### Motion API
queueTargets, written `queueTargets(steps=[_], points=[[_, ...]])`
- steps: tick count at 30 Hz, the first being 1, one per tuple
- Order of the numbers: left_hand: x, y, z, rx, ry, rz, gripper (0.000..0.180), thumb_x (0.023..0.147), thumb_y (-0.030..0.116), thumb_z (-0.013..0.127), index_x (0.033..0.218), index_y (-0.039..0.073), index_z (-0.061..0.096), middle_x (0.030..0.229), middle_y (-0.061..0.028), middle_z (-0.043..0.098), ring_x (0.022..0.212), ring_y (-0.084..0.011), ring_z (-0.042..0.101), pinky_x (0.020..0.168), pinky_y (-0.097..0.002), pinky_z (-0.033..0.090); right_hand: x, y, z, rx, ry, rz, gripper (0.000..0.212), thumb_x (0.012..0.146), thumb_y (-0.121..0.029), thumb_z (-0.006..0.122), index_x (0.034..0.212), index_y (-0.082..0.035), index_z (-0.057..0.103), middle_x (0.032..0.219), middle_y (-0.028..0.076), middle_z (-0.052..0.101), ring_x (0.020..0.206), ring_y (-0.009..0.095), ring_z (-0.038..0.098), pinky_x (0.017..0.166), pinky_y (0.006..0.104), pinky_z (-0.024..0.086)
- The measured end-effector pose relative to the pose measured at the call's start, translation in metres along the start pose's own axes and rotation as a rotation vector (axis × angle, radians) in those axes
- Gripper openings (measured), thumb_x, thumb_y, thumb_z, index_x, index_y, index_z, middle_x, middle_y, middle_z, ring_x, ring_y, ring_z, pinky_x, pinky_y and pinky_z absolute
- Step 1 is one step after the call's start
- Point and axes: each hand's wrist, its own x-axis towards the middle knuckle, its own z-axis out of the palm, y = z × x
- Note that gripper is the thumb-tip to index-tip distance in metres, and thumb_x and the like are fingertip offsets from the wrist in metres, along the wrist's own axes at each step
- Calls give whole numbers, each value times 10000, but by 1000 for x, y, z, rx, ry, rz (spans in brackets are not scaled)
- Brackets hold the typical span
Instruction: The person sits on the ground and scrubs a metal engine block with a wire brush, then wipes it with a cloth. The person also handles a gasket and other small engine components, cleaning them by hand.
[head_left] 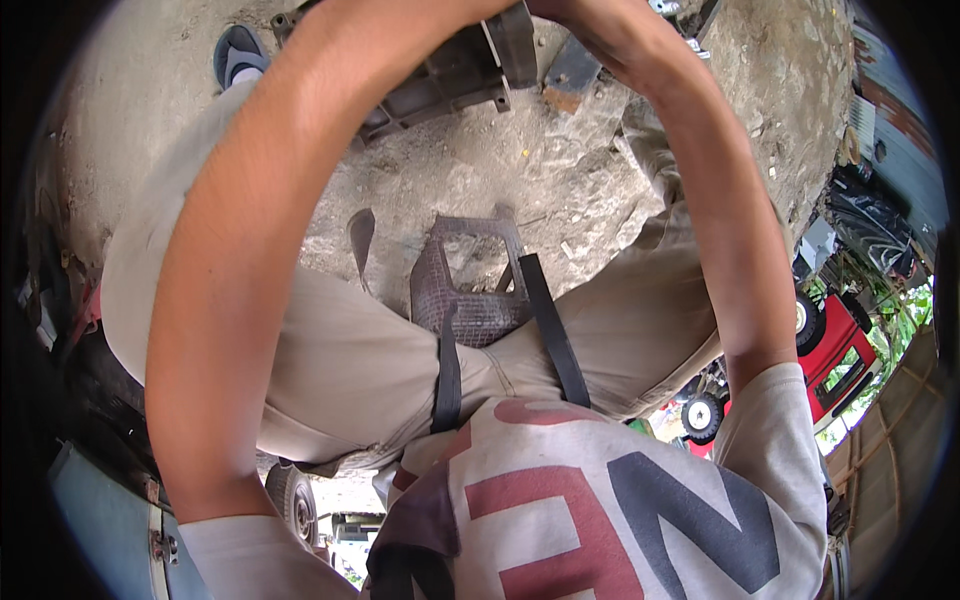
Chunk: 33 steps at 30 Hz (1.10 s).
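My left forearm (250,220) arches up from the lower left and leaves over the top edge, so the left hand is out of the picture. On the other side my right forearm (715,170) bends inward to the top middle. Only the wrist end of my right hand (575,12) shows there; its fingers are cut off. Between and below the arms' far ends lies a large dark, ribbed, box-like part (440,85), partly covered by my left forearm. Whether either hand touches it cannot be seen.
A dark block with an orange-brown end (572,75) lies on the dirt ground (570,180). Between my spread legs stands a worn frame with a brick-like pattern (475,315). Two black straps (553,335) hang from my front. A red vehicle (840,360) is at the right.
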Motion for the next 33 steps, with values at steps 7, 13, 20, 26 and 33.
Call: queueTargets(steps=[7,13,20,26,33], points=[[-1,-7,-5,-14,-49,-49,340,1050,238,490,1013,-35,690,1071,-231,696,1065,-413,630,945,-478,498,1,-7,-16,251,-63,-20,468,1072,-338,474,1229,40,701,1208,193,731,1135,265,689,1013,374,499],[-3,0,-11,-5,-62,-81,303,1039,214,502,981,-24,680,1014,-218,685,1010,-421,624,902,-489,499,1,-1,0,58,-70,-58,479,1043,-350,493,1181,49,719,1147,160,742,1035,236,693,988,354,505],[-1,-3,-2,-14,-86,-39,273,1045,180,498,1008,-26,673,985,-220,667,968,-416,615,884,-492,489,11,8,6,-160,27,47,565,1038,-405,428,1196,58,711,1203,185,734,1179,271,654,1029,394,489],[2,0,-12,-32,-153,-45,281,1049,189,500,1006,-27,674,992,-222,667,968,-413,604,874,-486,478,2,0,-13,188,-47,-91,611,1088,-475,427,1216,48,716,1145,175,760,1106,275,702,1032,363,495],[-2,-13,-5,-21,-157,-66,289,1053,194,496,1008,-28,675,970,-219,655,966,-412,593,864,-487,467,-1,-5,1,-69,7,-102,625,1048,-493,417,1007,64,697,906,205,725,919,275,683,825,414,510]])
